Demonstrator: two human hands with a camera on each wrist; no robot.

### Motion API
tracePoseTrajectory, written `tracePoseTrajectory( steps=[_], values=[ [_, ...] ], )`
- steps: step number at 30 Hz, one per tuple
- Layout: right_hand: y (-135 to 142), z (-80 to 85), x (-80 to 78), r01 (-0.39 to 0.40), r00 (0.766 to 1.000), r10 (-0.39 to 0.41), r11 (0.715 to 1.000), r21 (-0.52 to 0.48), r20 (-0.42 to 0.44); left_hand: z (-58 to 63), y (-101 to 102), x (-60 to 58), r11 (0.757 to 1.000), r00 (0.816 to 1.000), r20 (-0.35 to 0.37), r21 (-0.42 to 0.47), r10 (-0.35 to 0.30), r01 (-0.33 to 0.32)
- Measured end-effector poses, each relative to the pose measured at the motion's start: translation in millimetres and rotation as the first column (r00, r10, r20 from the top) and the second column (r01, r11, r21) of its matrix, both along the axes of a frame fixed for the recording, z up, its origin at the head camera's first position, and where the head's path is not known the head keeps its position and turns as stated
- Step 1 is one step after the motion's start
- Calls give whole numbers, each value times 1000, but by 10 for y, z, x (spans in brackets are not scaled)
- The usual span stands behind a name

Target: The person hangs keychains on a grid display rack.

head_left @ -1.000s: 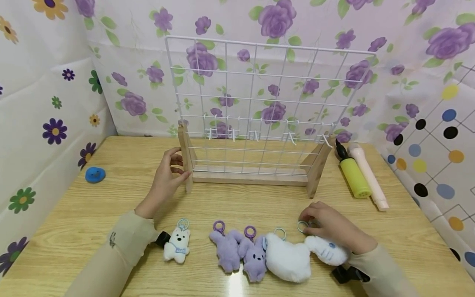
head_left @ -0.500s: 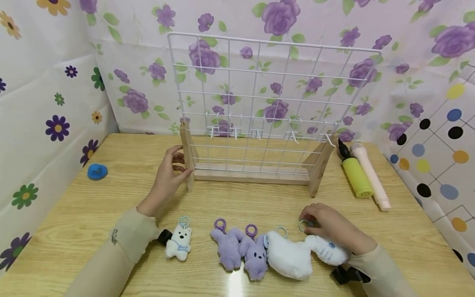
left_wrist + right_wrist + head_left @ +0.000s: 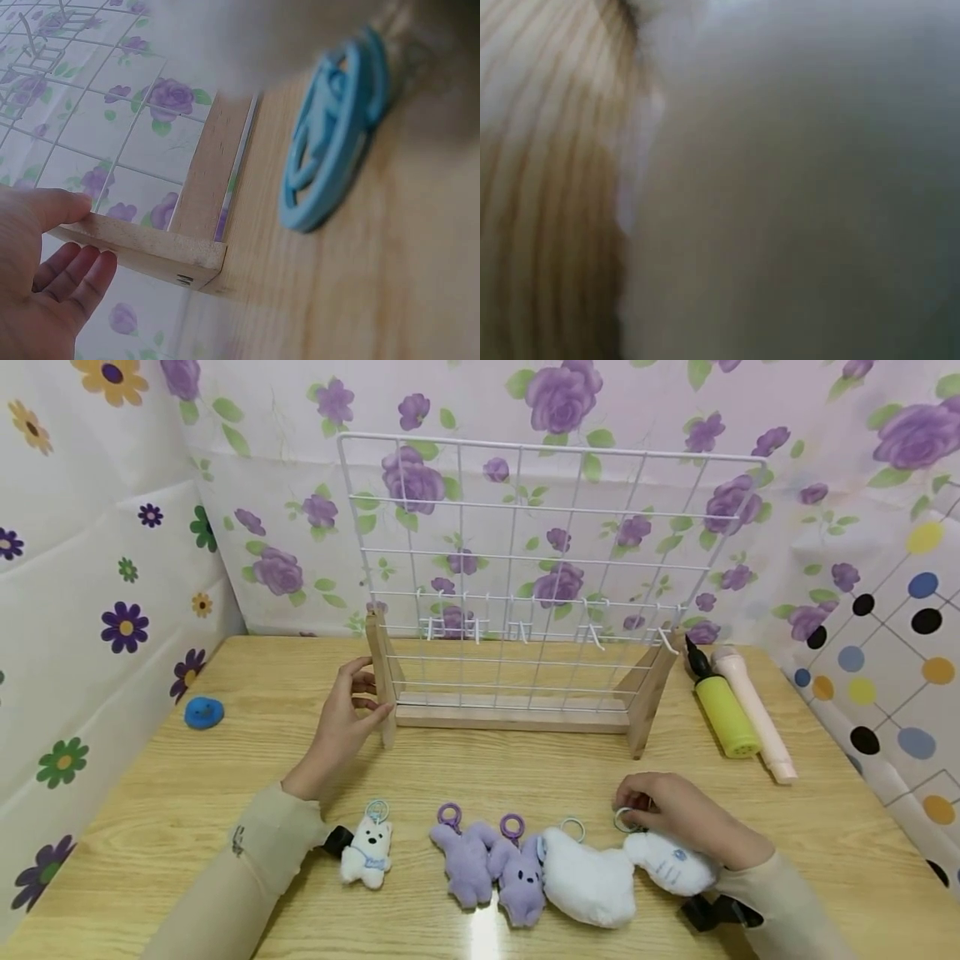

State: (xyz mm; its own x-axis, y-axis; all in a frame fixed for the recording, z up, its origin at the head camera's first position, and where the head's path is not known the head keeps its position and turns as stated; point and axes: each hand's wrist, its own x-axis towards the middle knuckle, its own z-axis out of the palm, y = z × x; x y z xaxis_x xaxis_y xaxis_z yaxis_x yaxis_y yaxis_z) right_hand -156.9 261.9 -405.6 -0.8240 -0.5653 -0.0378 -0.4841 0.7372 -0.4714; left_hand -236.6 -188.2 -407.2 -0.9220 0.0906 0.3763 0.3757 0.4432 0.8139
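My left hand (image 3: 341, 718) is at the left wooden leg (image 3: 150, 244) of a white wire grid rack (image 3: 517, 560). Its thumb lies on the leg's edge, with the curled fingers on the other side. My right hand (image 3: 678, 814) pinches near the pale ring (image 3: 624, 819) of a white plush keychain (image 3: 675, 864); the fingertips are partly hidden. Left of it lie a larger white plush keychain (image 3: 588, 877) and two purple plush keychains (image 3: 467, 864), (image 3: 519, 885). A small white bear keychain (image 3: 367, 852) lies by my left wrist. White plush blurs most of the right wrist view.
Several white hooks (image 3: 519, 631) hang on the grid's lower rows. A yellow-green hand pump (image 3: 726, 714) and a pale pink tube-like object (image 3: 757, 718) lie right of the rack. A small blue toy (image 3: 203, 712) sits at the table's left. Patterned cloth walls surround the table (image 3: 450, 768).
The head view has shifted slightly. My right hand and the white plush keychain under it are marginally farther right; the left hand stays at the rack's leg.
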Motion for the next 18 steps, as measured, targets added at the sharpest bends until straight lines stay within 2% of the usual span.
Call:
tracePoseTrajectory(
  steps=[8, 18],
  values=[
    [147, 74, -30, -14, 1000, 14, 997, -81, -4, 21, -1, 31, 1000, 1000, 16, 1, 8, -8],
    [344, 217, -6, 13, 996, -22, 993, -118, -81, -29, 13, -3, 1000, 1000, -23, -15, 3, -4]
  ],
)
